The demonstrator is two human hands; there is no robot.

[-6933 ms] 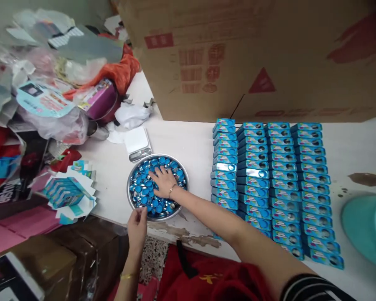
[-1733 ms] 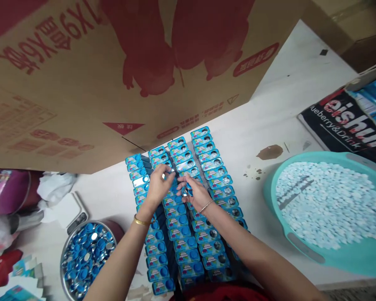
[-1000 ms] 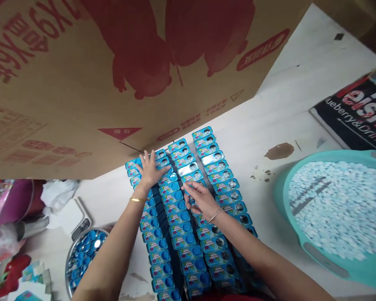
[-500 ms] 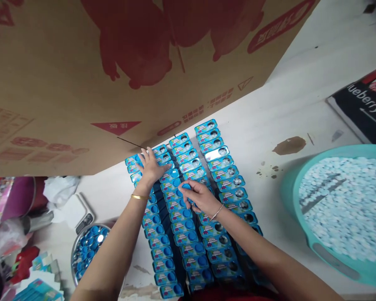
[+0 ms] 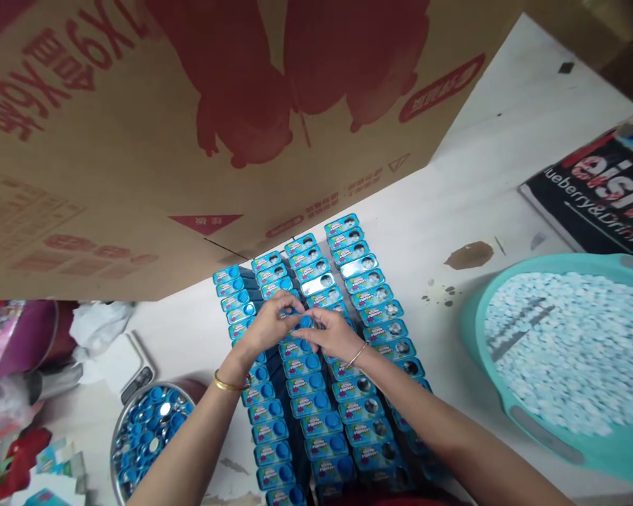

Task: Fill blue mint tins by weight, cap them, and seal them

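My left hand (image 5: 271, 325) and my right hand (image 5: 336, 333) meet above several rows of small blue printed tins (image 5: 302, 365). Between their fingertips is a round blue cap (image 5: 306, 322), and the fingers of both hands are closed about it. What else may lie inside my right palm is hidden. Some tins in the left rows have a blue round cap at the right end. Those in the right rows show a round window there, dark or with whitish contents.
A large cardboard box (image 5: 316, 161) stands beyond the tins. At the left, a metal bowl (image 5: 117, 429) holds many blue caps, near a white scale (image 5: 126, 365). A turquoise tub (image 5: 477, 344) of pale pieces stands right, before a black printed package (image 5: 585, 197).
My left hand has come back from the far tins to meet my right hand at the blue cap. The view has shifted slightly.
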